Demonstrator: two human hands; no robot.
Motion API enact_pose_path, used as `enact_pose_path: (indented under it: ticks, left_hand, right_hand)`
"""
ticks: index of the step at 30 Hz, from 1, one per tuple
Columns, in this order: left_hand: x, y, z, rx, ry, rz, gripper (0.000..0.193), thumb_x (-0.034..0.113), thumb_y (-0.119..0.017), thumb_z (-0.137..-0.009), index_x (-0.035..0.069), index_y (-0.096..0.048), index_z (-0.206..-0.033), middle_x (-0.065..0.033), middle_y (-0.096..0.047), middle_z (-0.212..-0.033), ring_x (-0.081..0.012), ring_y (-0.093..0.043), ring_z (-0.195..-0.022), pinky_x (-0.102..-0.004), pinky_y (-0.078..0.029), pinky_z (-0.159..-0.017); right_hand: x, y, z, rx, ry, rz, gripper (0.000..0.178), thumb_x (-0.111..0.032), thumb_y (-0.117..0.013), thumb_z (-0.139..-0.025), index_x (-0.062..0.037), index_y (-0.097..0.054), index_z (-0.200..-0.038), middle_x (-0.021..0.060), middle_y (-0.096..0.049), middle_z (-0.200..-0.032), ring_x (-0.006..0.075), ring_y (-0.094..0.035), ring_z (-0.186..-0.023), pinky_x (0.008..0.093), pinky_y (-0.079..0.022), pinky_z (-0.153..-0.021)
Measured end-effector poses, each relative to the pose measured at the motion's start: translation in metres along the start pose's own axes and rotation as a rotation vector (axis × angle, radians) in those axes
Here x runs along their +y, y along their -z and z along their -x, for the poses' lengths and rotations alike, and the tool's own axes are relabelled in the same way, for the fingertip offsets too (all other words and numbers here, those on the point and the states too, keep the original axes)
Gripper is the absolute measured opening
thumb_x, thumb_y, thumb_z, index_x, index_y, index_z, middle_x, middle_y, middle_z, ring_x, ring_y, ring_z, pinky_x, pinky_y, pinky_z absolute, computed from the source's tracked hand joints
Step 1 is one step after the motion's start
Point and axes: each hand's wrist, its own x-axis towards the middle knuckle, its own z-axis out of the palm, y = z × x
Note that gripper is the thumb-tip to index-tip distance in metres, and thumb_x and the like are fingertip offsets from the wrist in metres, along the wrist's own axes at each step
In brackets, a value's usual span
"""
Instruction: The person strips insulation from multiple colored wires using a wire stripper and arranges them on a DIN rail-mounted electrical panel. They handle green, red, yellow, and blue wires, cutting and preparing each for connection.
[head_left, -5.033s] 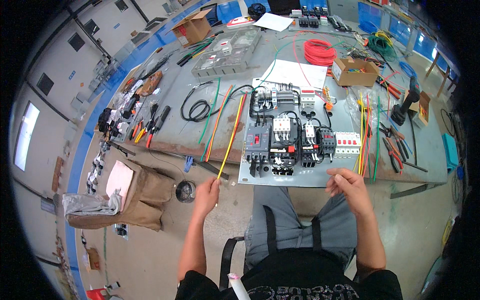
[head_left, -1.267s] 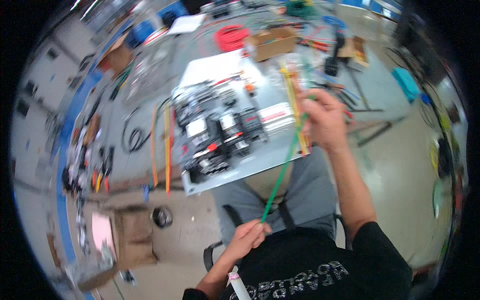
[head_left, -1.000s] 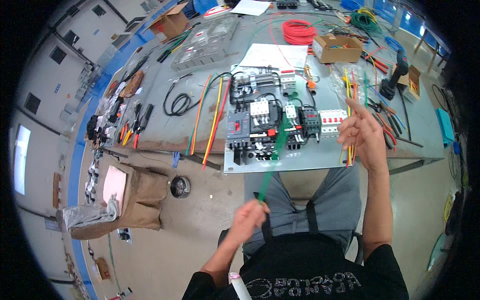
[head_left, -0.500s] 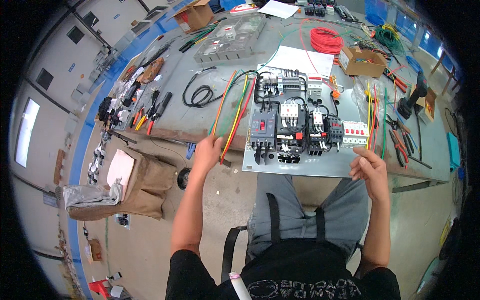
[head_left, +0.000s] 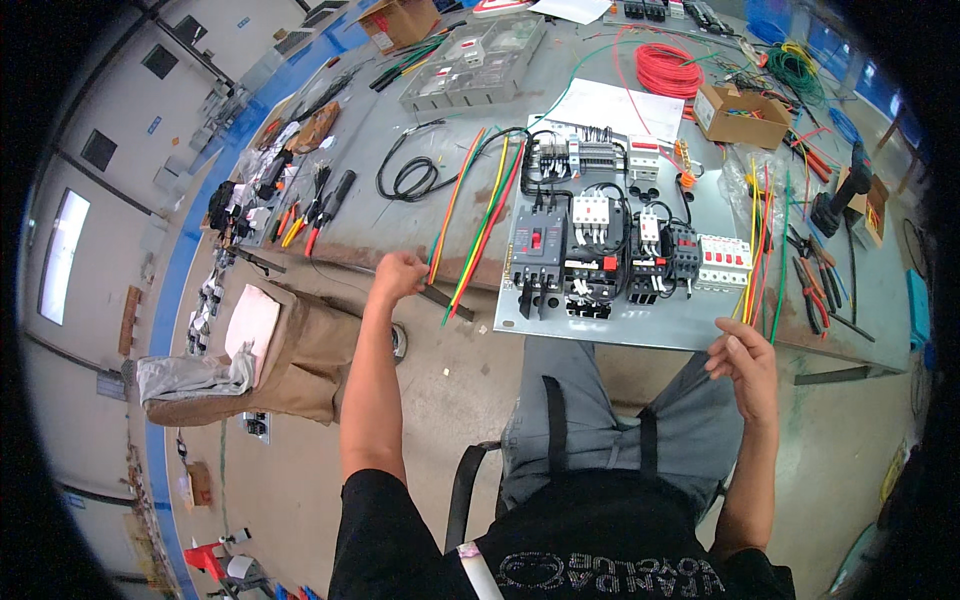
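A metal mounting plate carries wired electrical parts, among them a dark grey circuit breaker with a red toggle, a white contactor and a row of small white breakers. Left of it, orange, green, yellow and red wires hang over the table edge. My left hand is closed, its fingertips at the lower ends of the orange and green wires. Beyond the plate's front right corner, my right hand hangs loosely curled, fingers apart, holding nothing.
A coiled black cable and a grey parts box lie at the left. Toward the right are a red wire coil, a cardboard box, red-handled pliers and a power screwdriver. A cloth-covered chair stands left.
My left hand has shifted slightly left and up, with its fingers now at the side of the wire ends. The view has turned a little; my right hand keeps almost the same pose.
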Motion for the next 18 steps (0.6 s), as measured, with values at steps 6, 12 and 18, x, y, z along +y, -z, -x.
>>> enact_pose_path:
  ticks: [6, 12, 18]
  left_hand:
    - [0.014, -0.012, 0.011, 0.109, -0.065, -0.196, 0.032, 0.028, -0.079, -0.083, 0.0, -0.067, -0.089, -0.0159, -0.071, -0.077, -0.0225, -0.07, -0.063, -0.0369, -0.056, -0.064]
    - [0.032, -0.022, 0.008, 0.093, -0.084, -0.283, 0.033, 0.032, -0.072, -0.085, 0.0, -0.066, -0.092, -0.023, -0.072, -0.086, -0.036, -0.074, -0.079, -0.0449, -0.056, -0.077]
    - [0.005, -0.014, 0.0, 0.071, -0.072, 0.107, 0.029, 0.029, -0.054, -0.101, 0.004, -0.064, -0.089, -0.0043, -0.061, -0.069, -0.0152, -0.058, -0.057, -0.0332, -0.046, -0.056]
  right_hand:
    - [0.004, -0.005, 0.0, -0.023, -0.028, -0.003, 0.035, -0.015, -0.061, -0.101, 0.0048, -0.063, -0.13, 0.0107, -0.07, -0.094, 0.017, -0.071, -0.076, 0.027, -0.057, -0.063]
    - [0.008, -0.013, 0.005, -0.05, -0.051, -0.002, 0.034, -0.015, -0.061, -0.1, 0.0046, -0.064, -0.128, 0.0101, -0.071, -0.092, 0.0166, -0.07, -0.075, 0.0268, -0.057, -0.063]
    - [0.009, -0.019, 0.008, -0.133, -0.073, 0.005, 0.033, -0.014, -0.061, -0.1, 0.0033, -0.065, -0.128, 0.0101, -0.071, -0.092, 0.0164, -0.07, -0.075, 0.0272, -0.057, -0.065]
